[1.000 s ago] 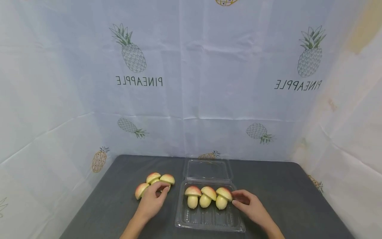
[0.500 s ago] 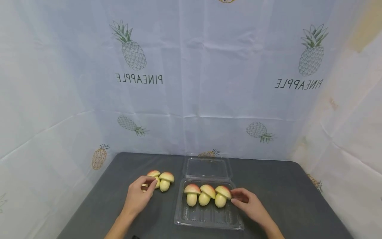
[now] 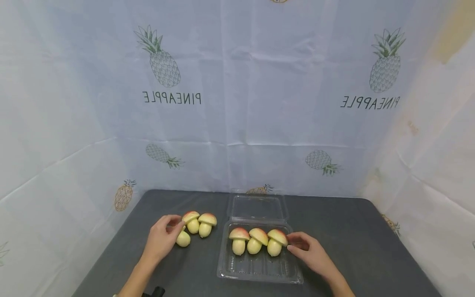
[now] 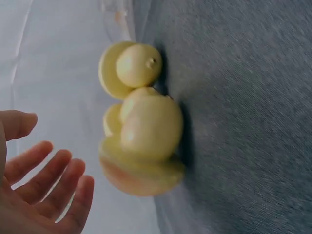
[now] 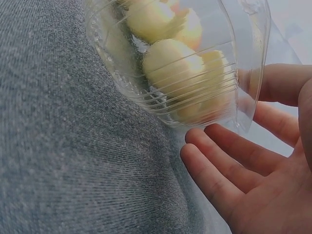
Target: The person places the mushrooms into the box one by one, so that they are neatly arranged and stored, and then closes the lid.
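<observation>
My left hand (image 3: 162, 237) is beside a mushroom (image 3: 183, 238) at the left and hides its cap in the head view. In the left wrist view, my loosely bent fingers (image 4: 46, 183) stand apart from that mushroom (image 4: 151, 129). Two more mushrooms (image 3: 206, 225) with yellow-red caps lie touching behind it. A clear plastic container (image 3: 259, 272) holds three mushrooms (image 3: 238, 241) in a row. At its right rim is my right hand (image 3: 309, 253), thumb and index tips over the edge beside the rightmost mushroom (image 3: 275, 242). Whether they touch its cap cannot be told; the other fingers spread below the wall.
The container's hinged lid (image 3: 257, 207) lies back behind it. Everything rests on a dark table (image 3: 334, 222). White cloth (image 3: 237, 103) with pineapple prints hangs behind and at both sides. A black object (image 3: 158, 291) shows near the left forearm.
My left hand has moved left and toward me, away from the two back mushrooms, to the near-left one. My right hand has stayed at the container's right rim.
</observation>
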